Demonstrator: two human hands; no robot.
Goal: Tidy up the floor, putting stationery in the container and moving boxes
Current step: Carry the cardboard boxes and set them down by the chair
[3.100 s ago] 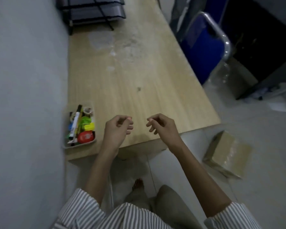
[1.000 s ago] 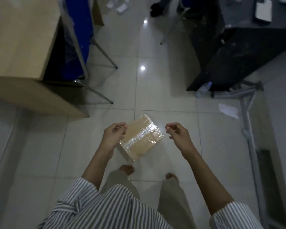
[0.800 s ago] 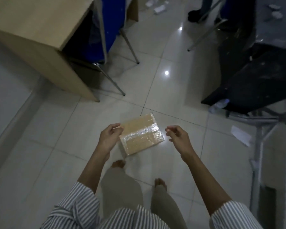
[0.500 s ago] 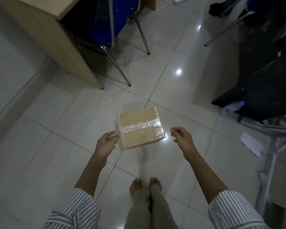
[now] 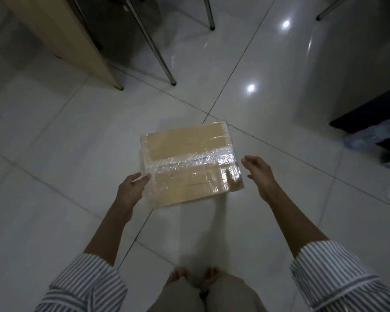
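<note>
A flat brown cardboard box (image 5: 189, 163) wrapped in shiny clear tape lies on the white tiled floor, right in front of me. My left hand (image 5: 131, 188) is open at the box's left edge, its fingertips touching or nearly touching the near left side. My right hand (image 5: 260, 174) is open just off the box's right edge, fingers spread, a small gap between it and the cardboard. Neither hand holds anything. The stationery container is out of view.
A wooden desk side panel (image 5: 61, 39) stands at the upper left. Metal chair legs (image 5: 160, 57) rise just beyond the box. A dark piece of furniture (image 5: 369, 113) and crumpled plastic (image 5: 374, 136) sit at the right. My bare feet (image 5: 194, 275) are below.
I have turned from the desk to the floor and bent lower over the box. Both hands have opened and dropped to either side of it.
</note>
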